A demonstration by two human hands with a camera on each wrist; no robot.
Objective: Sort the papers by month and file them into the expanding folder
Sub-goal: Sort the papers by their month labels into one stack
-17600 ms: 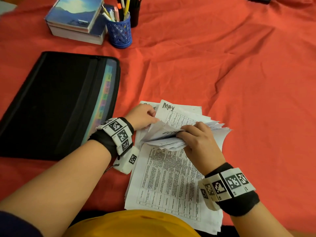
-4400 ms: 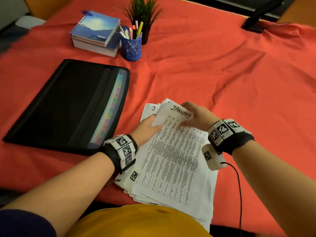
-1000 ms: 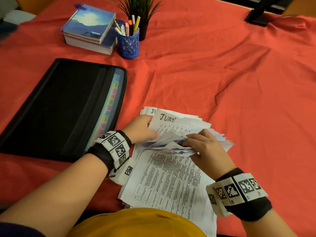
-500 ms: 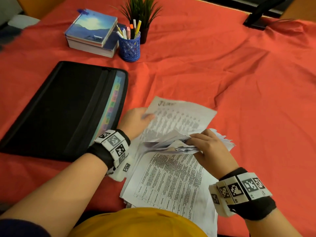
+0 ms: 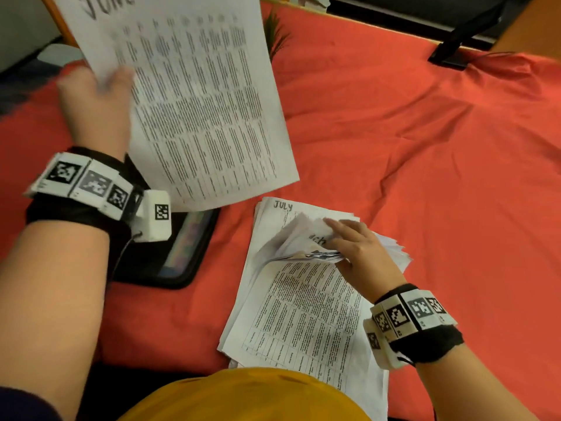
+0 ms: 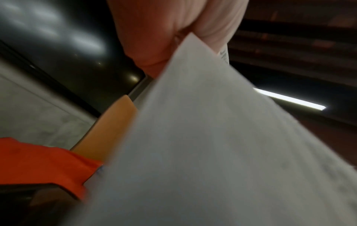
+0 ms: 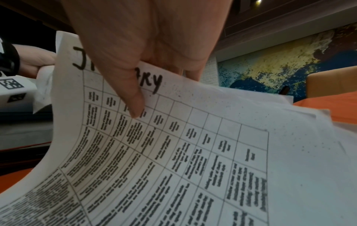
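My left hand (image 5: 100, 95) pinches the upper left corner of a sheet headed JUNE (image 5: 197, 95) and holds it raised high above the table; the left wrist view shows that JUNE sheet (image 6: 212, 145) blurred below the fingers. My right hand (image 5: 355, 250) grips a curled bunch of sheets lifted from the top of the paper stack (image 5: 303, 314) on the red cloth. In the right wrist view the thumb (image 7: 131, 85) presses on a sheet headed JANUARY (image 7: 173, 152). A sheet headed JULY (image 5: 283, 208) lies exposed beneath. The black expanding folder (image 5: 185, 253) lies left of the stack, mostly hidden by my left arm.
A red cloth (image 5: 425, 162) covers the table. A green plant tip (image 5: 276, 34) shows behind the raised sheet. A black monitor stand (image 5: 455, 47) sits at the far right edge. My yellow shirt (image 5: 243, 396) is at the bottom.
My left hand has pulled the JUNE sheet off the stack and lifted it up and to the left. The JULY sheet is now uncovered. My right hand still holds the curled bunch.
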